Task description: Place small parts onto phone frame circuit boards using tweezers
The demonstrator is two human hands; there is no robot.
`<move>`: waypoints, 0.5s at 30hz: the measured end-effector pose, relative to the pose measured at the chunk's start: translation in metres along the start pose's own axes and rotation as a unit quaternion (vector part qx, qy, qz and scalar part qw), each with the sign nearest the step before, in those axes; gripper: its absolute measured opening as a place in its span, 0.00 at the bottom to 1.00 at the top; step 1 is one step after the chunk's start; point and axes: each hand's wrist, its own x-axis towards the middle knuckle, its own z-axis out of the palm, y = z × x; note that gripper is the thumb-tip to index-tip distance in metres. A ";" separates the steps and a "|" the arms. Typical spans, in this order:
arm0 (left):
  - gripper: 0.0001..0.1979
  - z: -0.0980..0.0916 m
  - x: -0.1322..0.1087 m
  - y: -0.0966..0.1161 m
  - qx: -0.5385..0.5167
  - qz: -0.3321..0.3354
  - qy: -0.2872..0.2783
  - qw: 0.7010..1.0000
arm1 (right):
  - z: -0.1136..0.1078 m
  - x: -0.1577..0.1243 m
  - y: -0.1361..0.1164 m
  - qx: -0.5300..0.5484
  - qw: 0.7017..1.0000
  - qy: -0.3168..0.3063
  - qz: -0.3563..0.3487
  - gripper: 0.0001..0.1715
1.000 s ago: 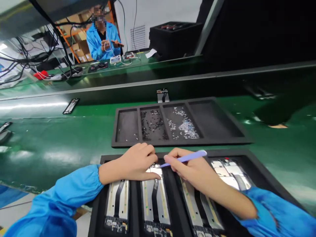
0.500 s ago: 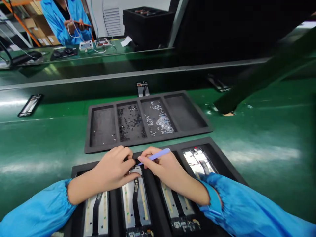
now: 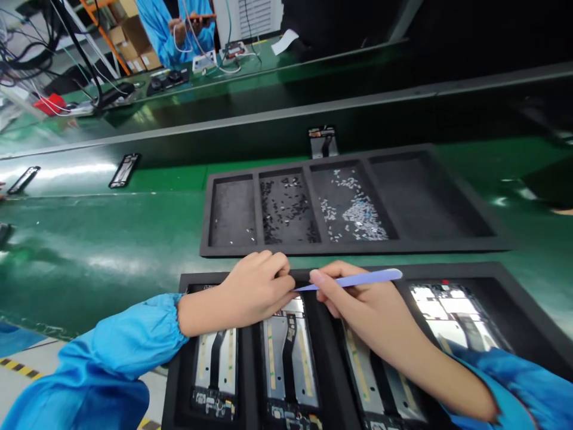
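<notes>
My right hand (image 3: 364,307) grips lilac tweezers (image 3: 373,277), their thin tip pointing left to the fingers of my left hand (image 3: 259,289). The left fingers are curled in at the upper end of a phone chassis (image 3: 276,358); what they pinch, if anything, is hidden. This chassis has a silver plate with a black ribbon cable down its middle. It lies in a slot of a black foam tray (image 3: 250,382). Similar phone chassis lie in neighbouring slots: one at left (image 3: 203,361), one under my right wrist (image 3: 358,364), and one further right (image 3: 443,307).
Behind the hands stands a foam parts tray (image 3: 353,248) with tiny black pieces (image 3: 286,206) and tiny silver pieces (image 3: 364,218) in separate compartments. More phone parts (image 3: 125,170) lie along the back of the green bench (image 3: 134,239). Across it, a person in blue (image 3: 176,36) holds a flat object.
The view has swung left, so the bench contents sit further right. The tweezers now lie flatter, their tip still by my left fingers. My left thumb has tucked in from the chassis.
</notes>
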 end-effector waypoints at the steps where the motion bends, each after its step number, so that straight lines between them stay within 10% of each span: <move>1: 0.16 0.000 0.000 0.000 -0.008 -0.001 0.003 1.000 | 0.000 0.000 -0.001 -0.002 1.000 0.008 -0.004 0.25; 15: 0.09 -0.032 -0.010 -0.010 -0.131 0.007 -0.030 0.991 | 0.004 0.000 0.003 -0.069 0.995 -0.017 -0.068 0.16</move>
